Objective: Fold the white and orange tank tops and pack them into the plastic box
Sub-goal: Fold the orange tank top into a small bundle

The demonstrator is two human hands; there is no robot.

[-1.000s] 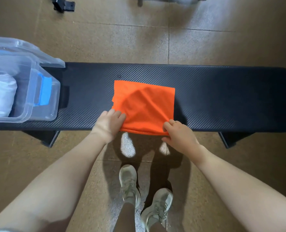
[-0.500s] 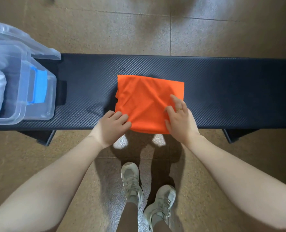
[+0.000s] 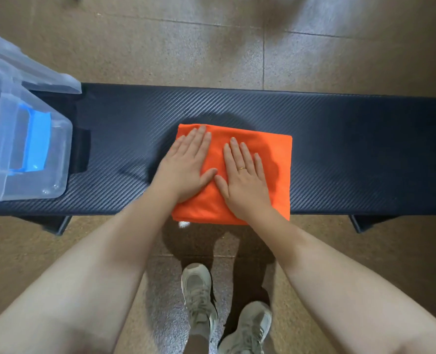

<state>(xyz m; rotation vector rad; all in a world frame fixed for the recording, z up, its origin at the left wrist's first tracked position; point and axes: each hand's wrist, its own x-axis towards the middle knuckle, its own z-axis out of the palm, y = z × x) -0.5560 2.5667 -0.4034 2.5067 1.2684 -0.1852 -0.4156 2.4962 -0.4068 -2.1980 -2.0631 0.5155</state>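
The orange tank top (image 3: pixel 275 154) lies folded into a rectangle on the black bench (image 3: pixel 365 154), its near edge hanging slightly over the front. My left hand (image 3: pixel 186 167) lies flat on the left half of it, fingers straight. Flat beside it, my right hand (image 3: pixel 245 175) presses the middle, a ring on one finger. The clear plastic box (image 3: pixel 58 139) with a blue latch stands at the bench's left end, cut off by the frame. The white tank top is out of sight in this view.
The box's clear lid (image 3: pixel 45 75) leans behind it at the far left. Bench legs (image 3: pixel 58 223) show below the front edge. My two shoes (image 3: pixel 199 297) stand on the tiled floor just before the bench.
Both hands let go of the near edge and moved forward onto the orange top, now lying flat on it. The view shifted left to right, so the box's inside is cut off.
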